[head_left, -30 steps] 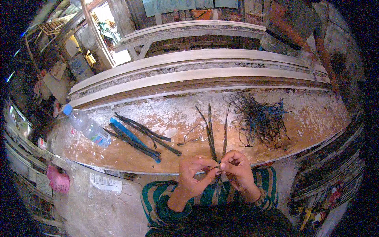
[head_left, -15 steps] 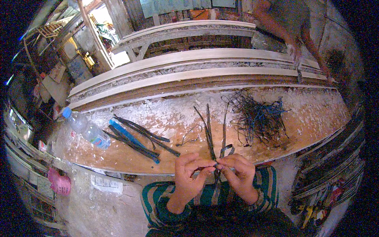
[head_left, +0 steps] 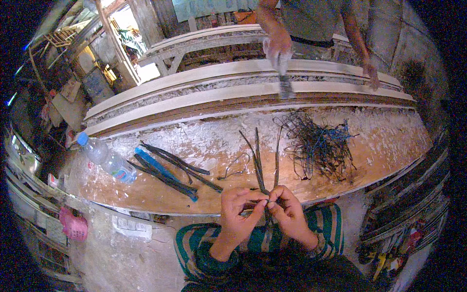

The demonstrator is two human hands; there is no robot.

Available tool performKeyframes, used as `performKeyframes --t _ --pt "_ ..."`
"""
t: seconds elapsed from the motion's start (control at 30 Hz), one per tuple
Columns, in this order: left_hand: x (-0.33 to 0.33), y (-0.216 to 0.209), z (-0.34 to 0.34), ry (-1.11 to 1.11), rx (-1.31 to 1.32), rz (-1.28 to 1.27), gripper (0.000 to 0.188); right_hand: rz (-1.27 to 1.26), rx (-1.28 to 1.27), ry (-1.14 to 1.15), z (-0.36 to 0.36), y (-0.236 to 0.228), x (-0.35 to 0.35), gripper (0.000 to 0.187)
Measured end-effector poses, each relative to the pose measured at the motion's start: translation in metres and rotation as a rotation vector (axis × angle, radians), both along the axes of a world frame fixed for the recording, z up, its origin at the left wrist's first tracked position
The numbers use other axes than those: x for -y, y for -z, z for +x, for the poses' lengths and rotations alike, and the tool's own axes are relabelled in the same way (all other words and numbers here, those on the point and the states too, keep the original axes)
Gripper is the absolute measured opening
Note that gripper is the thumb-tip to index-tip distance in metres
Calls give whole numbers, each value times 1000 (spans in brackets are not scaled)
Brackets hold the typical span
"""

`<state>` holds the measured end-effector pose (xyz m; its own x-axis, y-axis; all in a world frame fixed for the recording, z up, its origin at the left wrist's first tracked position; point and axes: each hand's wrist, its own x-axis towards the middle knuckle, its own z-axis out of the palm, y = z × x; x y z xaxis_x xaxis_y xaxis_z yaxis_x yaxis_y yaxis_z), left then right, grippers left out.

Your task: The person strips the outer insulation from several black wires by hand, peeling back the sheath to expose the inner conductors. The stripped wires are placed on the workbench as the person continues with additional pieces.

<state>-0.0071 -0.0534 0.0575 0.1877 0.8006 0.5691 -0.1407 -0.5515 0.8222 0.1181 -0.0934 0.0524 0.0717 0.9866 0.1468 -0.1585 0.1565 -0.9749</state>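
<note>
- And here are the strips (head_left: 259, 168), left of the tangle (head_left: 323, 146), pinched at their crossing; whether they're joined, can't tell!
- Left hand (head_left: 238, 211) and right hand (head_left: 289, 214) both grip them by fingertips, nearside of the tangle.
- Seemingly partway: the bundle (head_left: 165, 168), far left of the tangle, lies unhandled.

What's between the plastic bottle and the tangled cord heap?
In the head view: loose black strips, a blue strip, a curled strand, then the hand-held black strips.
</note>
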Motion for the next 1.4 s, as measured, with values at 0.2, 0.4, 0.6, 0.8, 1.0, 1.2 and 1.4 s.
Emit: performKeyframes --t 0.2,0.4,0.6,0.8,1.0,1.2,1.4 --pt "-2 4 -2 156 131 -215 35 21 -200 -210 9 4 -5 9" --pt "-4 2 -8 265 49 -407 7 -131 -612 -352 10 6 -5 12" --pt "-12 6 -6 118 -129 66 10 -130 -606 -264 6 5 -3 12" --pt "-15 6 -15 401 -37 -146 10 -72 -421 -121 3 0 1 18" --pt "-20 12 -18 504 20 -356 6 -63 -246 -45 1 -1 -3 22" --pt "-17 17 -16 285 131 -578 3 41 -70 7 -4 -1 0 24" --pt "-20 16 -16 275 329 -588 6 65 -87 -21 -8 -1 0 25"
